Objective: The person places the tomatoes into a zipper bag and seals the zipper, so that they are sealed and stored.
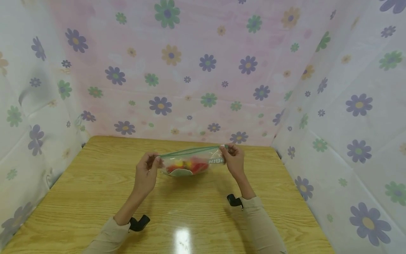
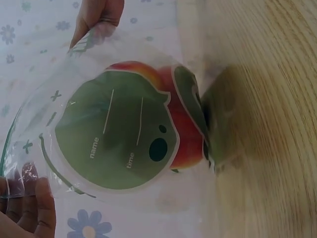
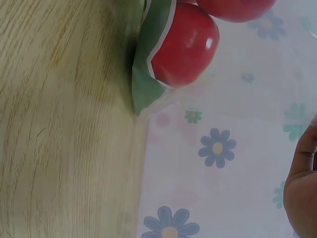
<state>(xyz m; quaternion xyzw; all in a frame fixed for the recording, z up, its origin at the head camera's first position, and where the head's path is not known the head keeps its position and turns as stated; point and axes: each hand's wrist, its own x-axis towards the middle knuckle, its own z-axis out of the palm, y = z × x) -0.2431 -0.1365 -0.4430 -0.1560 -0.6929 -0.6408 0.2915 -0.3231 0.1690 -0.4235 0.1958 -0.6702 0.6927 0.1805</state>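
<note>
A clear zip bag (image 1: 180,172) with a green strip along its top edge is stretched between both hands above the table. My left hand (image 1: 146,174) pinches its top left corner between thumb and fingers. At the top right corner my right hand (image 1: 235,162) pinches the strip, a little higher than the left. Through the plastic show several round, smooth red and yellow fruits (image 3: 185,47), heaped at the bottom of the bag. A green printed patch (image 2: 116,131) on its front reads "name" and "time". The bag's lower edge hangs close over the wood.
A wood-grain table (image 1: 187,215) spreads beneath the hands, with a bright reflection near its front. Flower-printed cloth (image 1: 190,88) rises behind and on both sides. Black wrist mounts (image 1: 139,223) stick out inward from the beige sleeves (image 1: 264,224).
</note>
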